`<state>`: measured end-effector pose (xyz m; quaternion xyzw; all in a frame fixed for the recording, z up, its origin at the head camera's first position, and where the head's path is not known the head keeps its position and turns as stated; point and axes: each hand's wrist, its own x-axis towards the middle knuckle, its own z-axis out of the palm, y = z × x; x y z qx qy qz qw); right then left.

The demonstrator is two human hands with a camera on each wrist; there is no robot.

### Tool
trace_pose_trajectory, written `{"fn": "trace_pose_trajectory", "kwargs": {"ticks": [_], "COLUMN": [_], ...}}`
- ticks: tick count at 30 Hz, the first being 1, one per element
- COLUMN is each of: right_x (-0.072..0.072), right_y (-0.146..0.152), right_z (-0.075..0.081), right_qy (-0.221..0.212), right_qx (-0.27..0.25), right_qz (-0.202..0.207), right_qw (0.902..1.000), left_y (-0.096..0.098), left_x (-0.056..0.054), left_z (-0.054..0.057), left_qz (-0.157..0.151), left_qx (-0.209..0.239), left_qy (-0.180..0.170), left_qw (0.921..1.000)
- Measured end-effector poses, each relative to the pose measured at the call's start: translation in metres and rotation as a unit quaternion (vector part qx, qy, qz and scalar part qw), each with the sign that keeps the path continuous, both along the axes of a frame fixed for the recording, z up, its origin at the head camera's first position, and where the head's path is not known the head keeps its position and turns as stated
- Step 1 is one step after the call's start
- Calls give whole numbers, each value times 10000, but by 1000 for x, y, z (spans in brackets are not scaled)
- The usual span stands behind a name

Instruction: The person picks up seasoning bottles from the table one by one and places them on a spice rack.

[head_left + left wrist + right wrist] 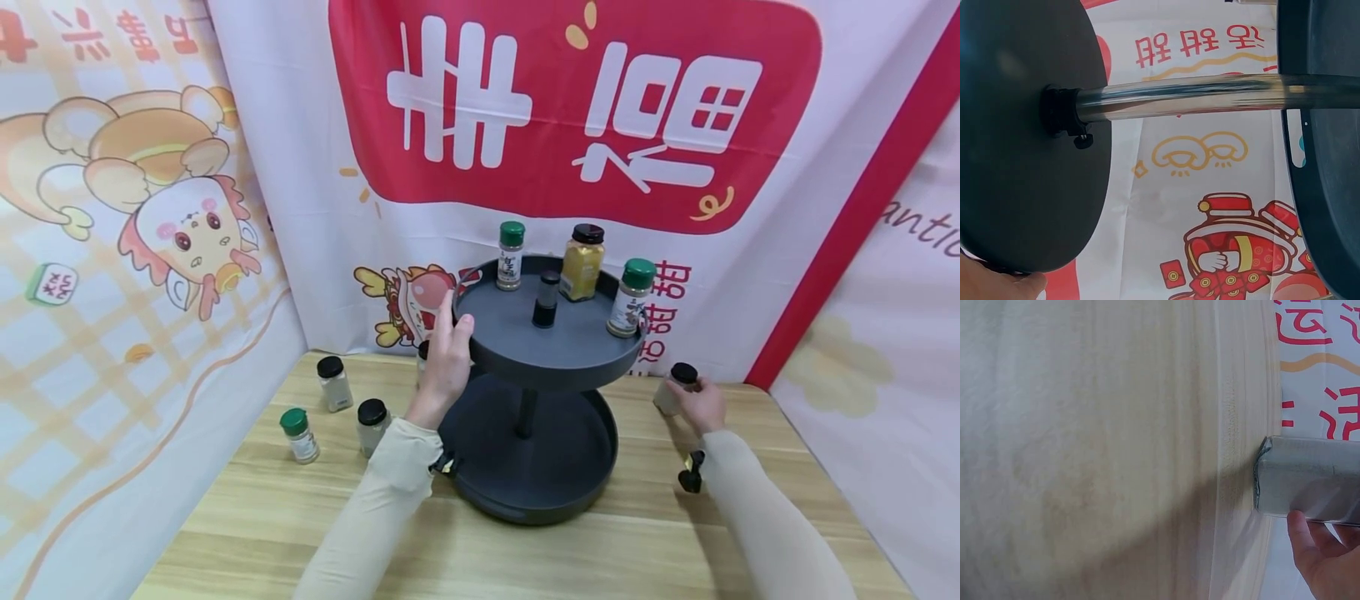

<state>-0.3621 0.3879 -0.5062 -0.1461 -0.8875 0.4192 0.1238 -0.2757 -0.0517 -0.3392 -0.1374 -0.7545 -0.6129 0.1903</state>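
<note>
A dark grey two-tier round rack (pixel 555 354) stands mid-table. My left hand (pixel 447 358) holds the left rim of its upper tray, and the left wrist view shows that hand at the edge of the tray's underside (pixel 1029 187). To the right of the rack, my right hand (pixel 703 406) grips a black-lidded spice jar (pixel 666 398) near the table's back edge. In the right wrist view the clear-sided jar (pixel 1310 478) has fingers against its side. On the upper tray stand two green-capped spice bottles (pixel 510 258), a yellow black-lidded jar (pixel 582 265) and the rack's post top (pixel 546 300).
Left of the rack, a green-capped bottle (pixel 300 437) and black-lidded jars (pixel 335 385) stand on the wooden table (pixel 247 508). Another black-lidded jar (pixel 371 425) is close to my left sleeve. One more is mostly hidden behind my left hand. Printed cloths (pixel 300 167) hang behind and at the sides.
</note>
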Motion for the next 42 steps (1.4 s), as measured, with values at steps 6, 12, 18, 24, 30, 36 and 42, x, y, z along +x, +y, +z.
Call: {"fn": "trace_pose_trajectory", "kwargs": {"ticks": [6, 12, 18, 24, 30, 36, 42], "right_x": [7, 12, 18, 28, 35, 45, 51], "right_y": [-3, -6, -14, -19, -24, -29, -33], "right_z": [4, 10, 18, 31, 44, 54, 67], "right_qy": [177, 272, 495, 643, 649, 692, 868], "right_qx": [234, 334, 453, 756, 737, 606, 636], "right_qz": [-38, -49, -214, -153, -64, 20, 113], "right_qw": [9996, 9991, 9975, 9949, 9951, 9958, 9941], "left_y": [3, 4, 7, 11, 14, 16, 18], "left_x": [2, 4, 7, 11, 13, 15, 17], "left_z": [-1, 0, 1, 3, 3, 2, 0], "left_qz": [50, 109, 219, 341, 443, 460, 429], "left_qx": [44, 22, -24, 12, -2, -61, -88], "left_qy": [15, 63, -6, -86, -13, -53, -17], "left_qw": [10000, 9999, 9998, 9994, 9990, 9989, 9990]}}
